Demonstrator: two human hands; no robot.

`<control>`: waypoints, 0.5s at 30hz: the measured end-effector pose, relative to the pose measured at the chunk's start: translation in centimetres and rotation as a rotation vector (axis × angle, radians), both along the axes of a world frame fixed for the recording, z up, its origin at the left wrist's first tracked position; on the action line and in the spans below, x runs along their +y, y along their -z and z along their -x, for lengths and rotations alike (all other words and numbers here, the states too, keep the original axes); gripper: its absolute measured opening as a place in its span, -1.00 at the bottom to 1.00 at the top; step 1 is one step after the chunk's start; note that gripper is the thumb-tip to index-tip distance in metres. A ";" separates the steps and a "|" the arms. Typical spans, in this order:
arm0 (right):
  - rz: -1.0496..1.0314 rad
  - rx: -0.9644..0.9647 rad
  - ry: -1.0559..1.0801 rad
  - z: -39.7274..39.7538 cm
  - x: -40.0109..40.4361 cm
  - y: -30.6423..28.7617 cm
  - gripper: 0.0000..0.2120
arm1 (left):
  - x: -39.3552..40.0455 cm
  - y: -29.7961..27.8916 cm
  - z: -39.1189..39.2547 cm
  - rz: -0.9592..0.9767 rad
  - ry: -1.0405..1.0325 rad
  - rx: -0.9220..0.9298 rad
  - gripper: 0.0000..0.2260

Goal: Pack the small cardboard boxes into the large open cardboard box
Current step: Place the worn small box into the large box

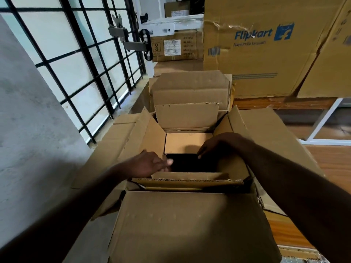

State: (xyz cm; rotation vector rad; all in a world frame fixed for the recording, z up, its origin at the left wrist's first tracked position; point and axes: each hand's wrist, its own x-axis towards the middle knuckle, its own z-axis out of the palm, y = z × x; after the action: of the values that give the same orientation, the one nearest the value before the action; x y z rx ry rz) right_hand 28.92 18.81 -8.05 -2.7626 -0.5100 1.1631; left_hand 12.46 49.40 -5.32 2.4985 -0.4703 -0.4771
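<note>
While left hand and right hand reach loosely open, large box keeps dark gap

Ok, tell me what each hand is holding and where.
Neither clearly grips anything. The left hand and right hand reach into the big box, fingertips at the edges of a dark gap beside a small box.

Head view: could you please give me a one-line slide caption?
Both hands, left and right, reach into the large open cardboard box beside a small box already inside.
</note>
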 end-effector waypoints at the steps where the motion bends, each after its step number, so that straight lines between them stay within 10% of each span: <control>1: 0.035 -0.002 -0.029 0.4 0.5 -0.5 -0.29 | 0.3 0.1 0.3 -0.049 0.047 -0.004 -0.34; 15: -0.009 -0.420 0.035 0.1 3.3 -5.9 -0.48 | -2.5 -2.0 2.7 -0.165 0.189 -0.063 -0.69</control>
State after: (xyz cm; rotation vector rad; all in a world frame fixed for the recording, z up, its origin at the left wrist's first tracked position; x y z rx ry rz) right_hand 28.84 22.13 -2.13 -2.9980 -0.4960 0.5658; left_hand 9.77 46.94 -3.33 2.6462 -0.7237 -0.5306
